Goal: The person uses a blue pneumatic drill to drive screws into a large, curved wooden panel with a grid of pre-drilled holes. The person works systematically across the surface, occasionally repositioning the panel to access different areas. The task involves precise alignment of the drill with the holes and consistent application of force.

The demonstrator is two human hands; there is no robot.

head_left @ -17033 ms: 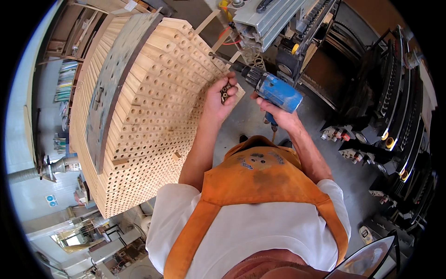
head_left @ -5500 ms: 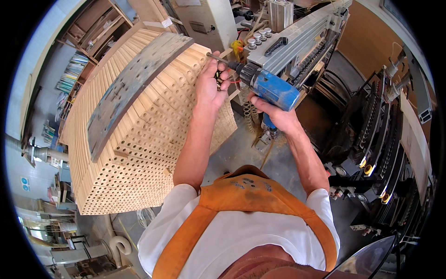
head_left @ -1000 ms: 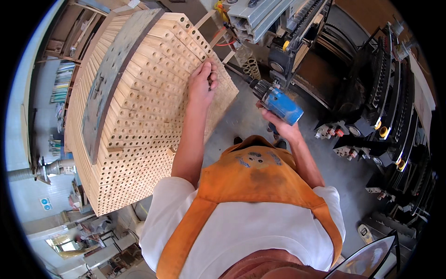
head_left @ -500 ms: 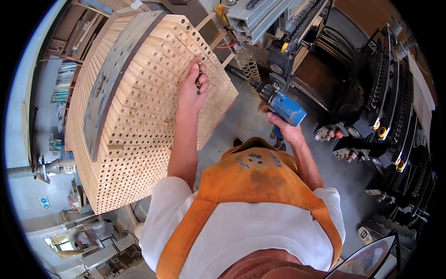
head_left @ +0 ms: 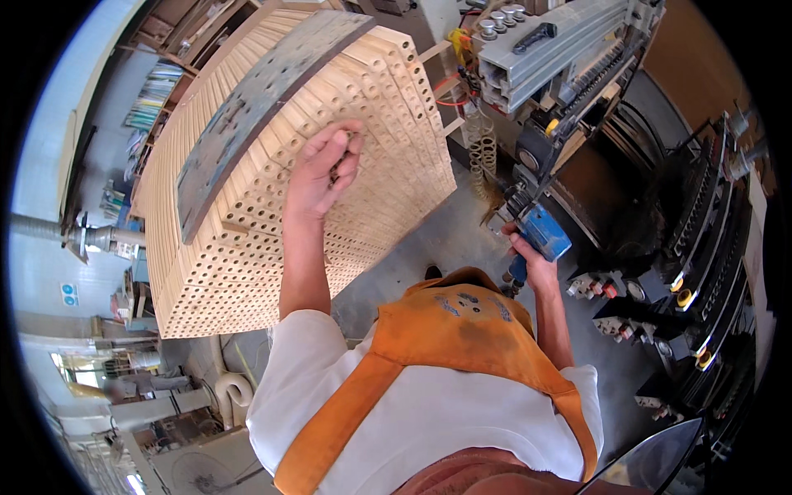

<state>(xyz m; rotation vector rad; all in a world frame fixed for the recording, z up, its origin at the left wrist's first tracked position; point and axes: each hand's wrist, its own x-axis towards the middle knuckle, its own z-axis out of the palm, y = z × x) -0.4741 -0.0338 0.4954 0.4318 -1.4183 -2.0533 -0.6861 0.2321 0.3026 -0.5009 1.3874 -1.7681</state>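
Observation:
My left hand (head_left: 320,172) is raised in front of a large stack of pale wooden pieces (head_left: 388,186), whose ends carry rows of round drilled holes. Its fingers curl around several small dark metal pieces (head_left: 335,169), mostly hidden in the palm and too small to name surely. My right hand (head_left: 533,257) grips a blue cordless drill (head_left: 548,233) by the handle, right of the stack and apart from it. The drill's chuck points away from me; its tip blurs against the background. A long dark, worn board (head_left: 264,111) lies across the top of the stack.
Beyond the drill stands a machine with a metal beam (head_left: 544,58) and a coiled air hose (head_left: 481,157). Black machine units with knobs (head_left: 685,301) line the right side. Shelves (head_left: 194,37) stand behind the stack, and a pale duct hose (head_left: 233,396) lies at lower left.
The view has shifted, so the stack and machine sit further right. My left hand has drawn back from the holes toward the left. The drill has moved slightly lower and to the right.

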